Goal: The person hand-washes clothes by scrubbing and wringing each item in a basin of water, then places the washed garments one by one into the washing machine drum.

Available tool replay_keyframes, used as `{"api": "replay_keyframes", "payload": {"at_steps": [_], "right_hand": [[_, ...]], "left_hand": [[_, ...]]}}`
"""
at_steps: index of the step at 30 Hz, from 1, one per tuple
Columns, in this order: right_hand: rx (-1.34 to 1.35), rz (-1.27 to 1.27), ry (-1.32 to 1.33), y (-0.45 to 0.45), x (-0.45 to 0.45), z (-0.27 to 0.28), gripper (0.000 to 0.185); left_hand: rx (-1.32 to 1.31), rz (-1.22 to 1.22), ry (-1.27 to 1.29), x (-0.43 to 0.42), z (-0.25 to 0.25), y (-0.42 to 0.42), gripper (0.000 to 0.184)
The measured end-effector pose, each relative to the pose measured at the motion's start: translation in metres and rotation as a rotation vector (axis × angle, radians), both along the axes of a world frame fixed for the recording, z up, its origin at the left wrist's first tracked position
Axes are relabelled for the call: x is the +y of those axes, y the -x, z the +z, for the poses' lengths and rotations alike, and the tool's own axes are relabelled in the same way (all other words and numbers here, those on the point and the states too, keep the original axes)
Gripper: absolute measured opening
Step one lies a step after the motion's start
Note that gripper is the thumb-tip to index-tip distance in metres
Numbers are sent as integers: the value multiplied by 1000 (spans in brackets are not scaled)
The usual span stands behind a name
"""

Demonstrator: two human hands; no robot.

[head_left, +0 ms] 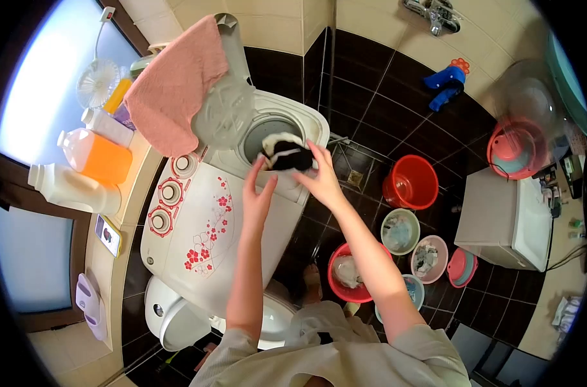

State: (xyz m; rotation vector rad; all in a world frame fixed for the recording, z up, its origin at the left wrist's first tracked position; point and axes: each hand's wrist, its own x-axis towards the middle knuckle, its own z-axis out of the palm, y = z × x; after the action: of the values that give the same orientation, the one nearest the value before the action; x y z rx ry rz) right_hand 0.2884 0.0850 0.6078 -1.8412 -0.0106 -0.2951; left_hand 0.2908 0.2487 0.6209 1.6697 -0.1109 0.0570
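Note:
A black and white cloth bundle (290, 157) is over the front rim of the round spin tub (253, 143) of a white twin-tub washing machine (242, 213). My right hand (320, 175) grips the bundle's right side, fingers bent round it. At its left edge, my left hand (259, 187) has thumb and fingers apart, fingertips close to the cloth; whether they touch it I cannot tell. The tub's lid (226, 113) stands raised behind, with a pink towel (177, 84) draped over its left part.
Bottles (97, 155), a small fan (97, 84) and a phone (108, 235) line the left ledge. A red bucket (410, 182) and several basins (400, 231) stand on the floor at right, near a white cabinet (490, 213). A toilet (177, 316) is below the machine.

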Motion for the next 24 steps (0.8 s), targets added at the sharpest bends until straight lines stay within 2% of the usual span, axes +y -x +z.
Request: {"api": "replay_keyframes", "payload": {"at_steps": [1,4,7,11,19,24], "right_hand": [[46,0,125,-7,0,1,77],[74,-15,111,-12,-2,-11,67],[217,136,-21,4,-14,-37,54],[276,8,-121,43,-24,-48,38],[272,-23,-266,129,-66,-66,33],[305,-77,-272,206,-109,-61,32]], "left_hand": [[-88,35,-202,3,-2,-4,48],[2,142,-453,4,4,4,46],[58,81,-321,9,-16,17,39],[201,16,-90,4,-31,41,27],[214,-55,60,-46,-20,109,20],[164,-107,6,-85,-24,168,19]]}}
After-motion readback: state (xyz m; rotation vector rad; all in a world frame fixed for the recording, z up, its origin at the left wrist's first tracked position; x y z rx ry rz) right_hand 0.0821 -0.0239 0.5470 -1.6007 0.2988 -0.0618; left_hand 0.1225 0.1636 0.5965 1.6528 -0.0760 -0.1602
